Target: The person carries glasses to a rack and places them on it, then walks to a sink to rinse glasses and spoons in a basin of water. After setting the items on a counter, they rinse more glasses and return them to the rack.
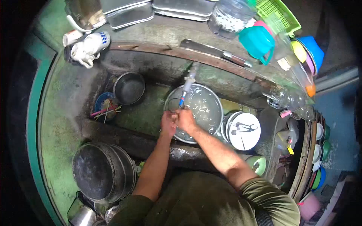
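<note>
Close in: left hand (168,123) and right hand (186,119) are pressed together, fingers curled inward. How tightly, and on what, I cannot tell. Both sit over the near-left rim of the steel basin (221,107), full of water, in the sink (143,113). Tap (187,84) hangs just beyond the fingers. Plate (244,130) touches the basin's right side; dark pot (129,87) lies well to the left.

A basin (219,107) stands in the sink (149,111), plates (243,130) right, pot (129,87) left.
</note>
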Motion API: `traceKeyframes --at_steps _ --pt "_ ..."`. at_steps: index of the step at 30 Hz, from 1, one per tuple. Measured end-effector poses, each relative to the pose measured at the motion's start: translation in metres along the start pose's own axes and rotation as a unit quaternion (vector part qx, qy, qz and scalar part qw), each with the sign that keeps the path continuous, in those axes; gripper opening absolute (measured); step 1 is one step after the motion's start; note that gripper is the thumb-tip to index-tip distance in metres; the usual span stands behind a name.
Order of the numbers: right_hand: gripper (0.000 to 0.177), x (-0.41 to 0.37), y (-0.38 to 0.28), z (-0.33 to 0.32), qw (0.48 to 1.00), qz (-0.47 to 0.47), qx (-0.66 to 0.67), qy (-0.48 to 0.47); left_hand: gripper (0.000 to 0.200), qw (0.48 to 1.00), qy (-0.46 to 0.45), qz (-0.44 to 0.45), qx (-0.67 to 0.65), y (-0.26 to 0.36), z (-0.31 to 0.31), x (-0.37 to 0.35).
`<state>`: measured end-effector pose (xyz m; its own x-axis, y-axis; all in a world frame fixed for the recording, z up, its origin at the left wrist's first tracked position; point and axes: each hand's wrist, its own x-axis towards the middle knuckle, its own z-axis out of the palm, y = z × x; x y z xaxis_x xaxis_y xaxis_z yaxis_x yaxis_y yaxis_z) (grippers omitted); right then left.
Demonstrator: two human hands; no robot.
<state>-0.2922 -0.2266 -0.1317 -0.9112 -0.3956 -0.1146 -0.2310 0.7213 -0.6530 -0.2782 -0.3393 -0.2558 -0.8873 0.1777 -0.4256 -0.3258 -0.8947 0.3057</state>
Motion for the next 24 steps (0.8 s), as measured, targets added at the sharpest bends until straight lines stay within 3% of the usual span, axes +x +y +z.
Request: traceKeyframes --at_steps 1,2,3,4,5,6,7,10,11,12,13,14,15,16,17,18,19,20,21,22,23,24 --pt "0.016 -0.006 0.0 -0.007 0.995 0.066 0.076 0.012 0.04 0.998 0.015 -0.041 0.039 0.0 -0.006 0.003" --pt "0.016 -0.01 0.004 -0.009 0.994 0.074 0.075 0.022 0.039 0.993 0.032 -0.085 0.081 -0.007 -0.01 0.006" --pt "0.017 -0.017 0.012 -0.004 0.999 0.015 0.031 0.018 0.038 0.995 0.054 -0.086 -0.006 -0.01 0.011 -0.004" --pt "0.018 -0.02 0.005 -0.013 0.999 -0.046 -0.017 0.012 0.038 0.994 0.049 -0.096 -0.001 -0.015 0.007 -0.005" --pt "0.019 -0.022 -0.001 -0.024 0.999 0.025 0.016 0.024 0.038 0.996 0.047 -0.068 0.024 -0.013 0.001 -0.008" --pt "0.019 -0.022 0.002 -0.026 0.999 0.028 0.014 0.033 0.039 0.997 0.045 -0.037 0.05 -0.015 -0.001 -0.011" --pt "0.018 -0.022 0.01 -0.021 0.998 0.005 0.04 0.042 0.041 0.991 0.124 -0.013 0.053 -0.013 0.037 -0.038" --pt "0.02 -0.033 0.044 -0.012 0.998 -0.005 0.063 -0.004 0.042 0.996 0.072 -0.06 -0.006 -0.011 0.037 -0.059" --pt "0.022 -0.042 0.056 -0.015 0.976 0.063 0.209 -0.007 0.042 0.996 0.072 -0.061 -0.002 -0.016 0.039 -0.072" --pt "0.025 -0.05 0.066 -0.022 0.928 0.126 0.349 -0.01 0.041 0.992 0.078 -0.016 0.094 -0.02 0.056 -0.09" --pt "0.025 -0.068 0.058 -0.042 0.848 0.175 0.5 0.013 0.043 0.978 0.083 0.03 0.187 -0.024 0.077 -0.103" --pt "0.028 -0.083 0.07 -0.047 0.767 0.162 0.62 0.006 0.043 0.978 0.083 0.03 0.188 -0.031 0.098 -0.115" --pt "0.03 -0.098 0.082 -0.052 0.669 0.148 0.728 -0.001 0.046 0.946 0.031 0.067 0.316 -0.039 0.118 -0.129" --pt "0.03 -0.108 0.088 -0.065 0.67 0.148 0.728 -0.001 0.051 0.893 -0.022 0.106 0.436 -0.043 0.136 -0.139" --pt "0.034 -0.118 0.088 -0.082 0.629 0.156 0.762 0.011 0.051 0.894 -0.023 0.106 0.435 -0.044 0.151 -0.146" --pt "0.037 -0.128 0.09 -0.095 0.585 0.164 0.794 0.022 0.051 0.904 -0.107 0.081 0.406 -0.044 0.164 -0.152" --pt "0.04 -0.131 0.096 -0.105 0.571 0.111 0.813 0.033 0.052 0.906 -0.19 0.056 0.373 -0.045 0.17 -0.154" --pt "0.044 -0.131 0.104 -0.118 0.554 0.059 0.829 0.042 0.052 0.907 -0.19 0.057 0.371 -0.047 0.168 -0.152" --pt "0.053 -0.128 0.128 -0.136 0.605 -0.053 0.794 -0.027 0.046 0.882 -0.176 0.06 0.434 -0.05 0.16 -0.148" --pt "0.053 -0.127 0.111 -0.157 0.636 -0.088 0.765 0.058 0.041 0.852 -0.161 0.063 0.494 -0.053 0.152 -0.145" --pt "0.053 -0.123 0.096 -0.174 0.498 -0.182 0.846 0.054 0.041 0.853 -0.161 0.062 0.492 -0.054 0.14 -0.141" --pt "0.048 -0.124 0.075 -0.211 0.478 -0.21 0.851 -0.057 0.037 0.804 -0.135 0.074 0.575 -0.053 0.124 -0.137"
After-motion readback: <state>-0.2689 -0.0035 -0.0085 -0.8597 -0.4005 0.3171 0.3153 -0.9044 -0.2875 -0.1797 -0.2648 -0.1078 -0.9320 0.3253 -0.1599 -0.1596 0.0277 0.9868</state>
